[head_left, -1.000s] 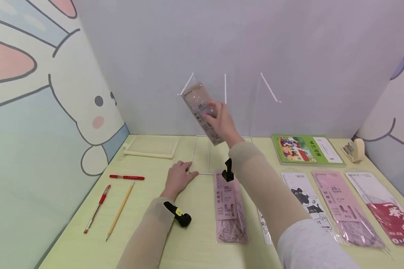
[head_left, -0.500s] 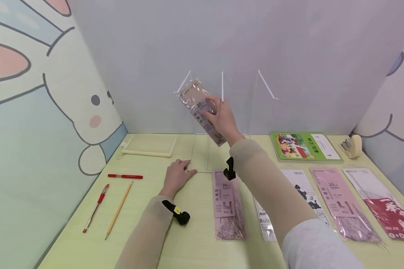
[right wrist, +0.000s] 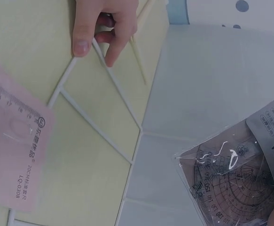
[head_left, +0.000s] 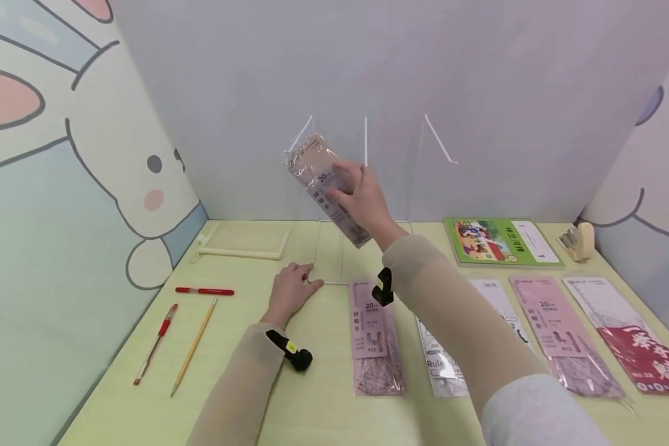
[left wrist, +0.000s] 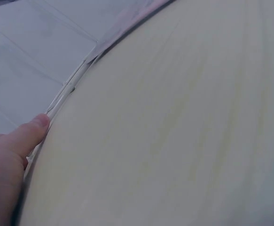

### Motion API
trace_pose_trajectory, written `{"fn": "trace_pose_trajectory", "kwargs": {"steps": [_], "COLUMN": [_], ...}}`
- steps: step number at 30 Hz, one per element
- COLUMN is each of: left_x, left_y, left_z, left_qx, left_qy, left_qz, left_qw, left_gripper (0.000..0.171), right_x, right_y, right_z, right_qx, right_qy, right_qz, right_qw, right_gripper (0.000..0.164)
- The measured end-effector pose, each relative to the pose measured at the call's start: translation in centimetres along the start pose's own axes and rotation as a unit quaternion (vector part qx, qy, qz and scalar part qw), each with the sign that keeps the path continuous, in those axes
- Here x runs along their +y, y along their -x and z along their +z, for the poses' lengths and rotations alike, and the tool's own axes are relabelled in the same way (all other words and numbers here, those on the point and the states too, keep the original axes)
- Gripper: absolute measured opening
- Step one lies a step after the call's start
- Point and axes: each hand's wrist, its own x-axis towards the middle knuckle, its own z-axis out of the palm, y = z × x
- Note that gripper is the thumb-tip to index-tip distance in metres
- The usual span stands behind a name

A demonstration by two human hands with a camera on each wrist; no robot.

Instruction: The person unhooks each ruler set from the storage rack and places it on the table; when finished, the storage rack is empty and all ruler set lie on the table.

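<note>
My right hand (head_left: 368,201) pinches a clear-wrapped ruler set (head_left: 312,164) by its side, thumb in front. The set is tilted, its top leaning left against or close to the left prong of a white wire rack (head_left: 439,139); whether the prong passes through it is hidden. In the right wrist view a protractor shows inside the ruler set (right wrist: 221,188). With thumb and fingers, my left hand (head_left: 290,291) grips the front left corner of the rack's base. The left wrist view shows that hand (left wrist: 10,160) with its thumb on the wire.
Before the rack lies a pink ruler set (head_left: 370,334). More packs, including a red and white ruler set (head_left: 641,353), a green book (head_left: 502,241) and a tape dispenser (head_left: 577,241) lie right. Left are a pouch (head_left: 245,241), red pens (head_left: 204,291) and a pencil (head_left: 194,347).
The ruler set in my right hand has tilted slightly further left, its lower end moving a little right and down. My left hand stays on the rack. The head view has shifted slightly.
</note>
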Motion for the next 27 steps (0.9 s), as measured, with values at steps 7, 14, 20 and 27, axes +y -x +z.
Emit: {"fn": "trace_pose_trajectory", "kwargs": {"steps": [7,14,20,27], "left_x": [0.0,0.1,0.1,0.2], "left_y": [0.0,0.1,0.3,0.3], "left_z": [-0.3,-0.3,-0.4,-0.5], "left_qx": [-0.008,-0.005,-0.004,-0.004], "left_qy": [0.001,0.005,0.01,0.015], "left_qz": [-0.008,-0.006,-0.008,-0.011], "left_qw": [0.9999,1.0,0.9999,0.9998], "left_gripper": [0.058,0.058,0.058,0.057], "right_x": [-0.2,-0.3,-0.4,0.0], "right_y": [0.6,1.3,1.9,2.4], "right_z": [0.0,-0.2,-0.4,-0.5], "right_qx": [-0.002,-0.01,-0.02,-0.024], "right_qy": [0.007,0.005,0.001,-0.011], "right_qz": [-0.006,-0.014,-0.034,-0.046], "right_qw": [1.0,1.0,0.999,0.999], "right_gripper": [0.056,0.056,0.056,0.056]}}
